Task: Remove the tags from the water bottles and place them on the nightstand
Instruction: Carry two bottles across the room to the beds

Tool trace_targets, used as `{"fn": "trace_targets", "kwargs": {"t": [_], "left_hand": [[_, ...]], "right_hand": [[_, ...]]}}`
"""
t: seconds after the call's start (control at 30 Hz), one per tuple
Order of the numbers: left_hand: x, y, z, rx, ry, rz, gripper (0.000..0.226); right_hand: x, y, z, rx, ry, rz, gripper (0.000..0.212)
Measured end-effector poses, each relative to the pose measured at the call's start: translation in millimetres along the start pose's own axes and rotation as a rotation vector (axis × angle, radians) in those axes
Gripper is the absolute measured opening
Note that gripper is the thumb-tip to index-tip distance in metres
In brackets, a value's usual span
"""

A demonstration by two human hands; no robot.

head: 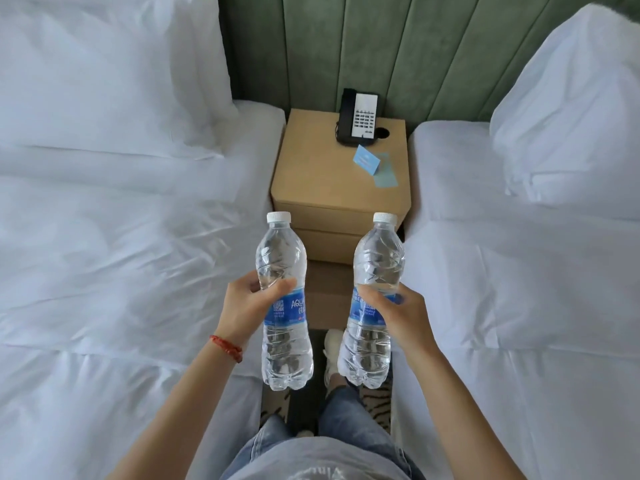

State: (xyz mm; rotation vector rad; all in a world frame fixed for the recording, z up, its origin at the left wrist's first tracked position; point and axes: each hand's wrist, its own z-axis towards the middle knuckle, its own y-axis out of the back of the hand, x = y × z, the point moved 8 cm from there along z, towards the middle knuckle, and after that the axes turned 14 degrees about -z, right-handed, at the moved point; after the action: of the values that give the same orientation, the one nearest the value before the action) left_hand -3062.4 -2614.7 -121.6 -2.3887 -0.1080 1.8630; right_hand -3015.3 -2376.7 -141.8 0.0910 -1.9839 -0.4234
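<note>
I hold two clear water bottles upright in front of me, each with a white cap and a blue label around its middle. My left hand grips the left bottle at the label. My right hand grips the right bottle the same way. Beyond them stands a tan nightstand between two beds. No separate tag shows on either bottle neck.
A black and white phone sits at the back of the nightstand, with a blue folded card and a pale blue slip on its right side. White beds flank the narrow aisle. A green padded headboard rises behind.
</note>
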Motion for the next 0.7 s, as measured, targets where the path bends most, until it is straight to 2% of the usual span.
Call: {"fn": "trace_targets", "kwargs": {"t": [0.3,0.5,0.7], "left_hand": [[-40.8,-32.4,157.5,-0.058,-0.031,-0.011,0.047],[-66.3,-33.5,243.4,-0.079,-0.056,-0.038,0.030],[-74.4,-27.2,339.3,-0.021,-0.038,-0.040,0.022]], "right_hand": [[74.9,6.6,162.4,0.058,0.045,0.015,0.017],[119.5,4.3,248.1,0.059,0.070,-0.020,0.027],[151.6,-13.8,322.8,0.015,0.083,-0.026,0.022]]}}
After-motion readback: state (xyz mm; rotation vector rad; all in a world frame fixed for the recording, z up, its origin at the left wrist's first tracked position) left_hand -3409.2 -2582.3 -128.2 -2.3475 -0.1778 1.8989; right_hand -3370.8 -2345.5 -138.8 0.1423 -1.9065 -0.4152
